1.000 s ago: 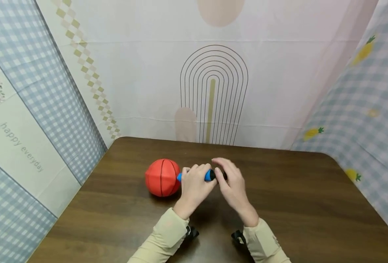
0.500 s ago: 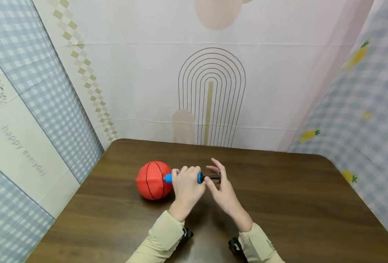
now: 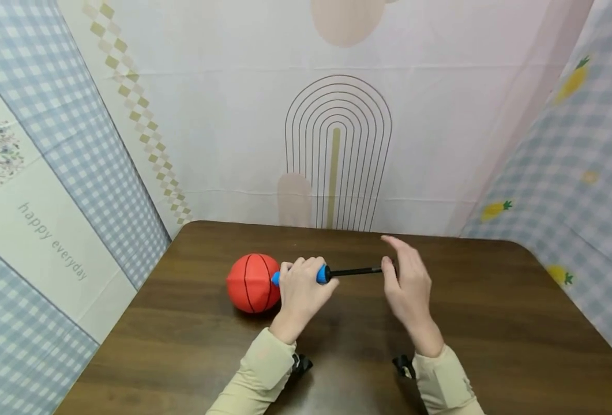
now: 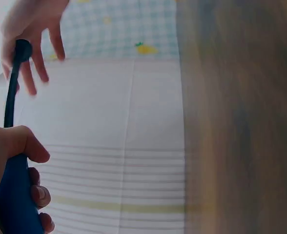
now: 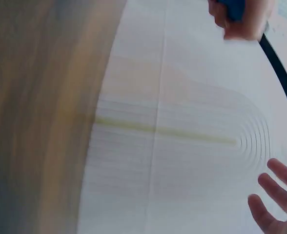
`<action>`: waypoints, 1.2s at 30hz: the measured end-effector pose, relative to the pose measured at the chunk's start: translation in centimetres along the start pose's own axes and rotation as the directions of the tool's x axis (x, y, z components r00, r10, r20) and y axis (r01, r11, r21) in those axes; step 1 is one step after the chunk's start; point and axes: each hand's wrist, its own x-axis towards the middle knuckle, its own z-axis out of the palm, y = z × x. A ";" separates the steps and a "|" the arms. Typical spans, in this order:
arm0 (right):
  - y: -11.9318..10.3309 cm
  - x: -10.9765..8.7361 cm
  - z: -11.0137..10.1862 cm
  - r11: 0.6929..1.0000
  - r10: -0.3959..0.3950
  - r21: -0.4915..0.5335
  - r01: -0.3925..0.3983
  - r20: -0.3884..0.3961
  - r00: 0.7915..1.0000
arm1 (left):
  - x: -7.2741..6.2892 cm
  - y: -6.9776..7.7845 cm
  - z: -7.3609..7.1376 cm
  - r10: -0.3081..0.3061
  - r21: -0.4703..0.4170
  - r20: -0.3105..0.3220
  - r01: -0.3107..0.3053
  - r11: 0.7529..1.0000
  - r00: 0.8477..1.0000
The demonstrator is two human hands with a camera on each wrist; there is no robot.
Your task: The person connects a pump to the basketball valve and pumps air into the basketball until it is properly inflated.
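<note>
In the head view my left hand (image 3: 301, 288) grips the blue barrel of a hand pump (image 3: 323, 274), fingers wrapped round it. The pump lies level, its blue nozzle against the right side of a red basketball (image 3: 251, 283) with black lines. A long stretch of black rod (image 3: 355, 271) sticks out to the right. My right hand (image 3: 412, 288) holds the rod's far end at the thumb, its other fingers stretched out. From the left wrist, the rod's round black end (image 4: 22, 50) shows against the right hand. The ball's contact with the needle is hidden.
Everything is above or on a brown wooden table (image 3: 492, 323) with rounded far corners. A pale printed cloth (image 3: 222, 132) hangs behind it, and checked cloths hang at both sides. Black wrist straps (image 3: 301, 364) show at the cuffs.
My right hand has moved right, drawing the black rod out of the barrel, from nearly hidden to long. The left hand still grips the pump by the ball.
</note>
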 end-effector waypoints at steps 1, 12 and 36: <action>-0.1 -0.1 0.2 0.999 0.010 0.052 -0.011 0.022 1.000 | -0.1 0.0 0.0 -0.005 0.003 0.003 0.005 1.000 1.000; -1.1 -2.7 3.3 0.986 -0.007 0.157 -0.049 0.338 0.941 | -1.1 0.7 0.7 0.047 0.061 -0.008 -0.046 0.997 0.999; -1.7 -1.7 2.5 0.986 -0.032 0.166 -0.010 0.248 0.968 | -1.1 2.0 0.2 0.060 -0.067 0.050 -0.057 0.996 0.997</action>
